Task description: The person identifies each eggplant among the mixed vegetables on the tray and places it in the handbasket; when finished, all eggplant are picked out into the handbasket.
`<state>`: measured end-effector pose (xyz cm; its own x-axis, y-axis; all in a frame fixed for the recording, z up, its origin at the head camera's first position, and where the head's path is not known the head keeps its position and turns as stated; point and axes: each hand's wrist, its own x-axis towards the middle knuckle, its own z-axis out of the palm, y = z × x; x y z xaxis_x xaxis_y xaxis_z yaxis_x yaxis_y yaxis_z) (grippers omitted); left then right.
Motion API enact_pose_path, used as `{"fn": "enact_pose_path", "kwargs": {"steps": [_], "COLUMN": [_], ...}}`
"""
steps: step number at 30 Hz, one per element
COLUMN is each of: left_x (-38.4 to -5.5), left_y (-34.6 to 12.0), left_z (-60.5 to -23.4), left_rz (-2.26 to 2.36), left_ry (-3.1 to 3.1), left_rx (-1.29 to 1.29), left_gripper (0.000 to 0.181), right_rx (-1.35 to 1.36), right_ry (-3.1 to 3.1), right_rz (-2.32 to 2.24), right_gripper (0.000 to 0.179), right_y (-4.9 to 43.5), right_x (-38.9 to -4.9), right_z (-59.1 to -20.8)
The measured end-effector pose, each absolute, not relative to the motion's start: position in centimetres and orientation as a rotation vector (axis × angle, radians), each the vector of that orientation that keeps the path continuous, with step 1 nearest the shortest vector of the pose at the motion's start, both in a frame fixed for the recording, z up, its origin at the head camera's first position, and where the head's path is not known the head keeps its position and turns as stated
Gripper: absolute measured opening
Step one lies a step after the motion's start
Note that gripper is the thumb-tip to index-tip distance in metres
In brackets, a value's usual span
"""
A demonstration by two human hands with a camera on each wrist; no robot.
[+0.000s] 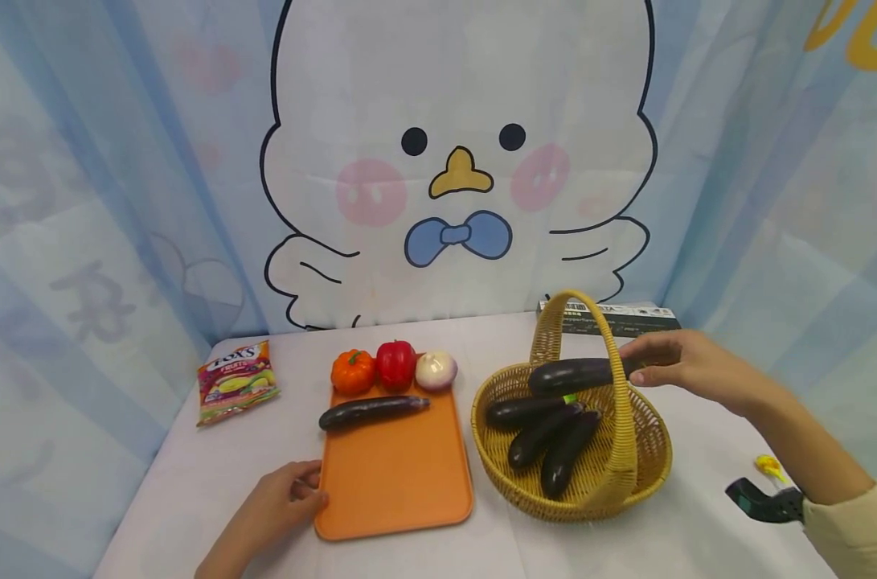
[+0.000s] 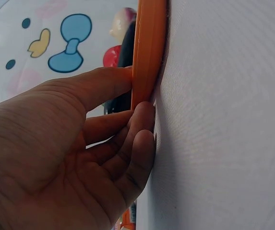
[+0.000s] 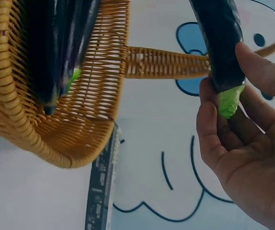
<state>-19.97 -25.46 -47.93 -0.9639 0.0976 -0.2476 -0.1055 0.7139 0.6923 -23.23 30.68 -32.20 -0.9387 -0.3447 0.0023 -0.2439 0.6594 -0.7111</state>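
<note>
Held near its green stem end, an eggplant (image 1: 570,376) lies level above the wicker basket (image 1: 506,489) and passes behind the basket's handle in the head view. My right hand (image 1: 687,370) pinches it between thumb and fingers; the right wrist view shows the green tip (image 3: 230,101) by the fingers. Several dark eggplants (image 1: 570,454) lie inside the basket. At the left edge of the orange tray (image 1: 398,490), my left hand (image 1: 275,505) grips the rim, thumb on the upper side and fingers low against the table. Another eggplant (image 1: 373,411) lies across the tray's upper part.
An orange pumpkin (image 1: 354,371), a red bell pepper (image 1: 395,366) and a white-purple onion (image 1: 436,371) line the tray's far edge. A candy bag (image 1: 236,381) lies at left. Behind the basket is a black box (image 1: 641,319); a yellow lollipop (image 1: 769,466) lies right.
</note>
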Motion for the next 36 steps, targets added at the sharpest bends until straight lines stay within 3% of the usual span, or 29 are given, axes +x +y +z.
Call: {"fn": "enact_pose_path", "kwargs": {"steps": [14, 36], "left_x": [-19.9, -19.9], "left_y": [-25.4, -25.6], "left_z": [-48.1, -48.1], "left_rz": [1.126, 1.132], "left_ry": [2.659, 2.664], "left_rx": [0.006, 0.005], "left_gripper": [0.06, 0.059], "right_rx": [-0.723, -0.712], "right_ry": [2.554, 2.379], "right_rz": [-1.189, -1.122], "right_gripper": [0.028, 0.03], "right_y": [27.7, 26.0], "right_x": [-29.0, -31.4], "right_z": [-35.8, -39.2]}}
